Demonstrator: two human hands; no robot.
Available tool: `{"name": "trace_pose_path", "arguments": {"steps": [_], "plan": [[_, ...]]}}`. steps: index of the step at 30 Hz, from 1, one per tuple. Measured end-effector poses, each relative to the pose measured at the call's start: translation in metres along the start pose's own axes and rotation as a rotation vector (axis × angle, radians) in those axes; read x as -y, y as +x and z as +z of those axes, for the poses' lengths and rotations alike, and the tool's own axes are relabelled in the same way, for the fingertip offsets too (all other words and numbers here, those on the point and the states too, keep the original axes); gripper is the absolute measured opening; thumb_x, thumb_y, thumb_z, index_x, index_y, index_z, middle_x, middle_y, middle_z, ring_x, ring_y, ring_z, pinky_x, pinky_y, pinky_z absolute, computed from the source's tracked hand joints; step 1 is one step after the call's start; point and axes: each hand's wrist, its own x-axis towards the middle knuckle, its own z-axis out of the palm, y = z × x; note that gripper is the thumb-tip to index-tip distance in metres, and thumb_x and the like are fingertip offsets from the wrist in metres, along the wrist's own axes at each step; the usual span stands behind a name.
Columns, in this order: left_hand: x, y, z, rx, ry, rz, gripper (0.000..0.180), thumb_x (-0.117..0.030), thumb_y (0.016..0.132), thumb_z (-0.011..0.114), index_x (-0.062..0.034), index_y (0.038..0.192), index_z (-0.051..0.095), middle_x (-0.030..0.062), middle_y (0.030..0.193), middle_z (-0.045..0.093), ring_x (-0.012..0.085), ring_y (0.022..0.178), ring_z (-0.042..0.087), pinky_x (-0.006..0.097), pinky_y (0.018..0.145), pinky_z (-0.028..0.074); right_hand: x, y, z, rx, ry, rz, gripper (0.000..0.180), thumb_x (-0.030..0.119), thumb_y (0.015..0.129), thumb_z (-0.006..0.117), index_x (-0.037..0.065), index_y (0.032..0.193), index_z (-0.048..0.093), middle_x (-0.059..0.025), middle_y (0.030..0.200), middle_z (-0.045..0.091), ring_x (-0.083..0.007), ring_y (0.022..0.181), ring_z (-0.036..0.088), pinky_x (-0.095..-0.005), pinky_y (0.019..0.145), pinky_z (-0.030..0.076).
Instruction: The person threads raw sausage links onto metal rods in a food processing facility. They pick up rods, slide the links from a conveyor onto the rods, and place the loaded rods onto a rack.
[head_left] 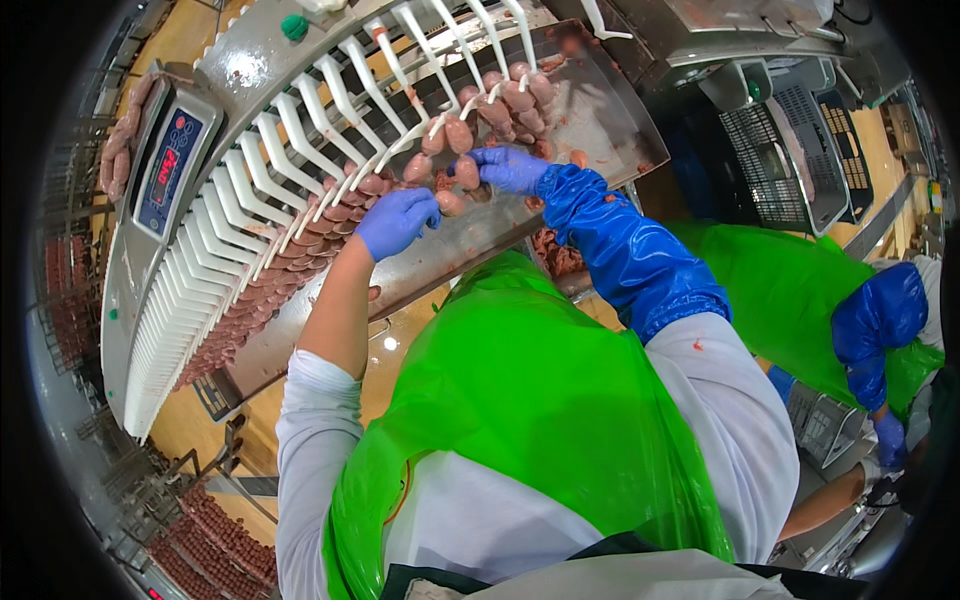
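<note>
A string of pink sausage links is seen draped over a row of white hooks on a curved steel conveyor, above a sloping steel tray. The left hand, gloved in blue, is curled around links hanging from the hooks near the middle of the row. The right hand, gloved in blue with a blue sleeve guard over the forearm, is closed by its fingertips on a link just beside the left hand. A green apron is worn over white clothing. A grey control panel is mounted at the left of the line. Another person's gloved hand is visible at the right edge, well apart.
</note>
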Motion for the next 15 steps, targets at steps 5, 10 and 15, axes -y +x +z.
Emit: {"name": "trace_pose_path", "arguments": {"steps": [5,10,15], "plan": [[0.004,0.032,0.010,-0.032,0.268,0.064,0.036,-0.036,0.091,0.057,-0.0039,0.106,0.065,0.0203,0.100,0.069,0.0401,0.092,0.065,0.043,0.084,0.051,0.067,-0.014,0.009,-0.027,-0.326,-0.172,0.037,0.037,0.094,0.055,0.009,0.115,0.066,-0.0103,0.100,0.070,-0.0238,0.097,0.066,-0.0396,0.089,0.049],[-0.036,0.028,0.011,0.042,0.620,0.025,0.047,-0.047,0.090,0.061,-0.0033,0.107,0.064,0.0230,0.098,0.068,0.0428,0.093,0.064,0.046,0.084,0.050,0.054,-0.042,-0.025,0.356,-0.311,0.138,0.040,0.041,0.097,0.048,0.006,0.094,0.068,-0.0105,0.080,0.067,-0.0231,0.080,0.065,-0.0375,0.077,0.051],[-0.045,0.018,0.030,0.169,0.535,-0.069,0.051,-0.053,0.094,0.055,-0.0043,0.105,0.064,0.0234,0.094,0.068,0.0423,0.086,0.064,0.049,0.078,0.050,0.032,-0.048,0.025,0.154,-0.073,0.087,0.036,0.031,0.100,0.046,0.005,0.121,0.059,-0.0114,0.105,0.066,-0.0222,0.090,0.065,-0.0354,0.084,0.051]]}}
